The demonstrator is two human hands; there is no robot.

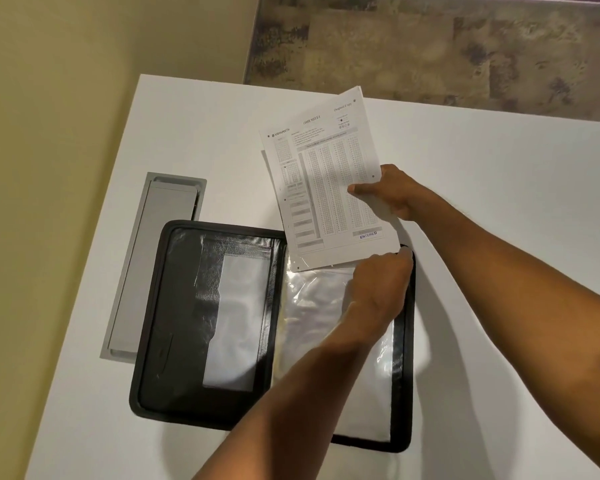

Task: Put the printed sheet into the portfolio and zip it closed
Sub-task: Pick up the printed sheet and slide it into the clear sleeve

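On the white surface (499, 202), portfolio (174, 306) lies unzipped and spread flat, clear sleeve (312, 306) on its right half. Right hand (395, 192) pinches the printed sheet (326, 188) at its right edge, thumb on top. Sheet is mostly above the portfolio, lower edge at the sleeve's mouth. Left hand (378, 285) has fingers curled on the sleeve's top edge by the far right corner. Grey hatch (153, 258) sits just left.

Likely an office or study room: a white desk (465, 168) with a grey metal cable hatch (153, 265) set flush near its left edge, a plain yellowish wall (66, 98) beside it; the paperwork is an OMR sheet (326, 174) and a black portfolio (174, 306).
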